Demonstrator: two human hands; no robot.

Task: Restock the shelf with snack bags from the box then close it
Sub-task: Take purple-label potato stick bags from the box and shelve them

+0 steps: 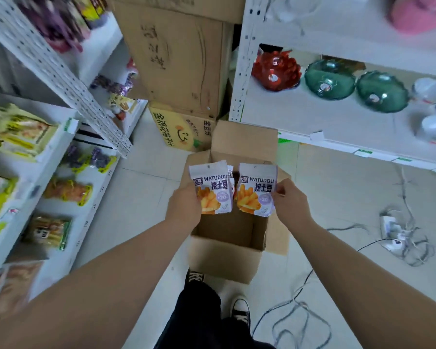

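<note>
An open cardboard box [224, 258] stands on the floor in front of my feet, its flaps up. Above it my left hand [184, 205] grips a small stack of purple-and-white snack bags [213, 190] printed WATUDOU, with more bags showing behind the front one. My right hand [291, 201] holds another such snack bag [257, 190] by its right edge. Both sets are upright, side by side over the box opening. The white snack shelf [68, 187] runs along the left, with several packets lying on its tiers.
Larger cardboard boxes [176, 59] are stacked at the back, with a yellow-printed box [176, 129] under them. A white shelf on the right [337, 122] carries red and green glass bowls. A power strip [393, 233] and loose cables lie on the floor at right.
</note>
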